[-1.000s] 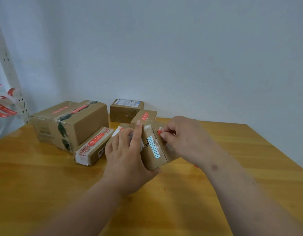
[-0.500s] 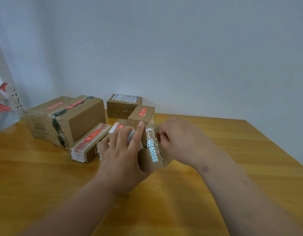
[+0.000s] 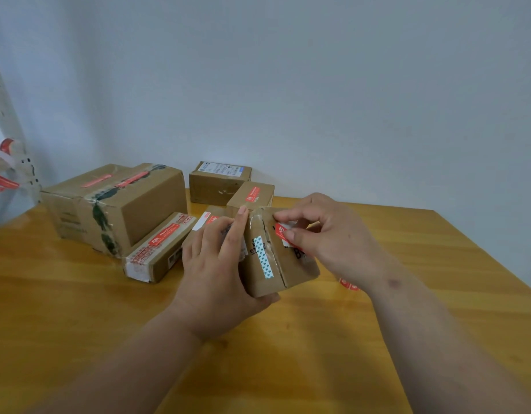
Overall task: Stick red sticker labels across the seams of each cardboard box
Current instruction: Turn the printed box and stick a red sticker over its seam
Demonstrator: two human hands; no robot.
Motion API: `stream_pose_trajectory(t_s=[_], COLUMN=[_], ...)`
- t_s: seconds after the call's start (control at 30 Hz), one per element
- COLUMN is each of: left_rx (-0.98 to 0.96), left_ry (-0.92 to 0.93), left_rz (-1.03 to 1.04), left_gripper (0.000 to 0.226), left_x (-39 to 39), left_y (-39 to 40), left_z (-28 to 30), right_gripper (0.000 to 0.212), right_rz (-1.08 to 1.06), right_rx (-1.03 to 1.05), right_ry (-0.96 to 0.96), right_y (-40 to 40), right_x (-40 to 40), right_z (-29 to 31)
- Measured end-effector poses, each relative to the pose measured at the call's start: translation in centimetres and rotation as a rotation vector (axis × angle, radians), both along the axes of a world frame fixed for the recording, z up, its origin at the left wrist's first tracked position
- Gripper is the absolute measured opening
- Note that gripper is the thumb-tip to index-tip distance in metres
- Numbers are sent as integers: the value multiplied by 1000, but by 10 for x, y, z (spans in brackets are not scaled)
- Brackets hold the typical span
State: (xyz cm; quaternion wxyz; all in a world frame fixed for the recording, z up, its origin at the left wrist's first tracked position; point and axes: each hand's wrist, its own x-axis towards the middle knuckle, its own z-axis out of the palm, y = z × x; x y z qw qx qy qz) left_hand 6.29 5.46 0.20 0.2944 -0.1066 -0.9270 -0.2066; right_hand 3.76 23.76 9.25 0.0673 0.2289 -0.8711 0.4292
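Left hand (image 3: 216,273): wrapped around the left side of a small cardboard box (image 3: 276,258), fingers curled over its top, thumb under its near corner, holding it tilted above the wooden table (image 3: 79,309).
Right hand (image 3: 324,231): thumb and fingertips pinch a red sticker label (image 3: 281,231) against the box's upper right face.
Held box: a strip of teal-patterned tape (image 3: 262,258) runs down it.
Other boxes: a large box (image 3: 117,204), a flat box (image 3: 159,249) and two small ones sit behind, several with red labels.
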Motion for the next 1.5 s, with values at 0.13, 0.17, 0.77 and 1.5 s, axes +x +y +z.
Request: stream_pose_trajectory(t_s=[0.13,0.17,0.77,1.5], left_rx=[34,41,845,555], left_ry=[-3,-9,-616,-227], left_rz=[-4,-5,-475,-211], left_gripper=[134,134,113,107], left_x=[0,0,-2,-2], left_y=[-2,-3,-24,-18], left_z=[0,0,16,28], right_gripper=[22,22,17,12], right_rz=[5,8,26,6], right_rx=[-30,-27,79,656], right_ry=[18,24,-219,594], right_y=[-4,-4,18,-14], right_x=[-1,-1,2,6], right_z=[-3,-3,17,2])
